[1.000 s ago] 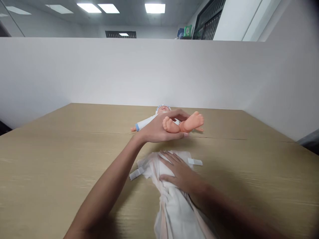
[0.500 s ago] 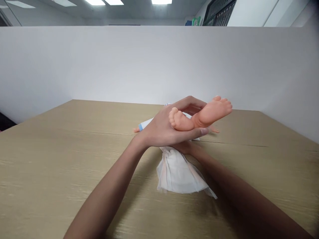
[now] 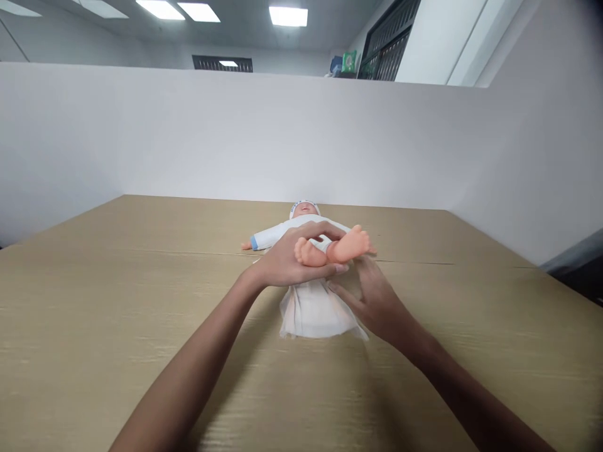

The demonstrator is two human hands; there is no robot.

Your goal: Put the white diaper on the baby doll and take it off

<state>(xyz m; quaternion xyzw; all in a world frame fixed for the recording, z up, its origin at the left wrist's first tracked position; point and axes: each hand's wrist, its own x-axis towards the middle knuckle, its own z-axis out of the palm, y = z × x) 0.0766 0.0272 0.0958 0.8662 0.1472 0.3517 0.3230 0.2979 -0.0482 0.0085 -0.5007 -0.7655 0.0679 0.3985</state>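
Diaper lay on the tabletop, long axis toward the baby doll, whose ankles the left hand clasped above; the nearer right hand flanked its right edge, grip hidden.

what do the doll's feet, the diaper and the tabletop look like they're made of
Doll's feet: probably vinyl or another plastic, smooth with a faint sheen and moulded toes.
Diaper: likely nonwoven fabric, soft and matt, judging by its pleats and thin, ragged edge.
Tabletop: perhaps cardboard or a laminate; it is tan, slightly shiny and finely streaked, so I can't tell which.
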